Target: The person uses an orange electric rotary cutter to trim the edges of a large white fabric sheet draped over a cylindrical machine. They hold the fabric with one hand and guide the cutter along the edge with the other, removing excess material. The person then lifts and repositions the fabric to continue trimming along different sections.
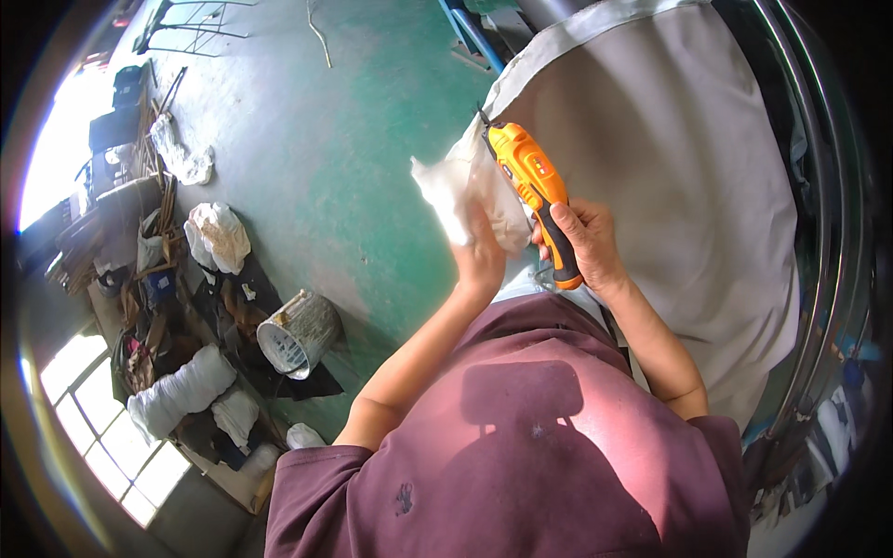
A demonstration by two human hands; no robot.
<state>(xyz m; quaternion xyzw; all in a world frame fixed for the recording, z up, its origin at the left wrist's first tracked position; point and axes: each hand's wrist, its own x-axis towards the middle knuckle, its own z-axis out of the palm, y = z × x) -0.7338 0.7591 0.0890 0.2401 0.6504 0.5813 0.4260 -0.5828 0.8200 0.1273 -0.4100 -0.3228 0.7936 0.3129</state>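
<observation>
Orange power tool (532, 186) tip behind white cloth (460, 200); left hand's fingers (479, 244) buried in it.

Orange power tool (535, 191) — crumpled white cloth (456, 200)

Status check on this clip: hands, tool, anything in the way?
Right hand shut on orange power tool, tip up. Left hand holds white cloth beside the tool. Grey panel behind; nothing in the way.

Both arms raised, bent; left hand (481, 256) cupped, right hand (586, 244) in closed grip.
</observation>
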